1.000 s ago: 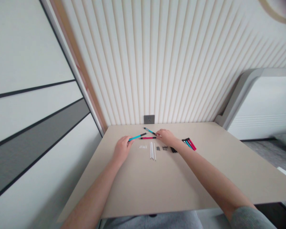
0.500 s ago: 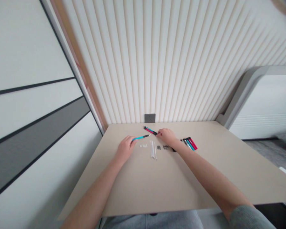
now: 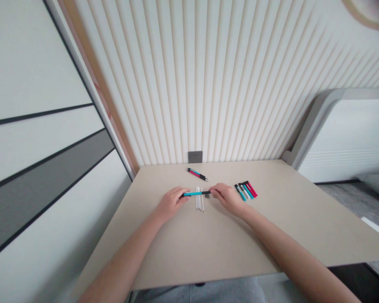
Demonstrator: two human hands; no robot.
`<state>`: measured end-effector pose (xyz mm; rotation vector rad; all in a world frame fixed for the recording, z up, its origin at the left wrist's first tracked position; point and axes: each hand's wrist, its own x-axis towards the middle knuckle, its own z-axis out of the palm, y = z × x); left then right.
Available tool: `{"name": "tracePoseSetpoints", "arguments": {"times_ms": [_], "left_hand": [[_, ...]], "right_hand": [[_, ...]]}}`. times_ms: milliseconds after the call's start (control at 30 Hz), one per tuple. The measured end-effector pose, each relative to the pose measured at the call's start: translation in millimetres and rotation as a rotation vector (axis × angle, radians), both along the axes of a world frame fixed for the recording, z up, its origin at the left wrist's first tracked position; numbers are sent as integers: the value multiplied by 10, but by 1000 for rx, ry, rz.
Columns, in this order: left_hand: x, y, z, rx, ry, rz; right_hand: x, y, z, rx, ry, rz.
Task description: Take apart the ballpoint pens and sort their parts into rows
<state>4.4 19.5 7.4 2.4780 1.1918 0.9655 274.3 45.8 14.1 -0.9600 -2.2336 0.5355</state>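
Observation:
A blue and black pen [image 3: 193,193] is held level between my two hands, just over the tabletop. My left hand [image 3: 170,203] pinches its dark rear end. At the black grip end, the fingers of my right hand [image 3: 228,198] close around the tip, so the tip is hidden. Beneath the pen lie several thin white refills [image 3: 198,204], side by side. Small grey parts [image 3: 207,196] show partly beside my right fingertips, too small to name.
Two pens [image 3: 197,174], one blue and one red, lie together near the back of the beige table [image 3: 208,244]. To the right is a row of several coloured pen barrels [image 3: 246,191]. A dark wall socket [image 3: 195,157] sits behind the table.
My right hand has left the two pens at the back and come down to the tip of the blue pen. My left hand has brought that pen nearer and levelled it.

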Motion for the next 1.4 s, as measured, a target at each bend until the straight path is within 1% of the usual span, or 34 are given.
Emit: {"name": "tracePoseSetpoints", "arguments": {"times_ms": [133,267,333,433,700,800,1067,1200,1300,1400], "left_hand": [[-16,13,-15,60,23,-33],[-52,38,-21,149,46,-37],[-66,43,-19,176,62,-30],[-77,45,-18,182,72,-23],[-37,30,-18,128,103,-24],[-23,14,-3,140,123,-33],[-5,1,-12,142,96,-44],[-7,-1,-1,99,72,-66],[-14,-11,19,58,37,-90],[-25,-23,39,25,4,-107]], "right_hand": [[87,-15,-89,-51,137,-69],[97,-76,-125,-127,182,-110],[71,-100,-134,-167,185,-162],[24,-118,-144,-189,161,-243],[20,-102,-178,-200,156,-302],[31,-97,-174,-207,155,-303],[41,-101,-162,-193,195,-280],[45,-88,-186,-187,204,-293],[60,-91,-180,-130,207,-271],[87,-105,-146,-50,195,-201]]}}
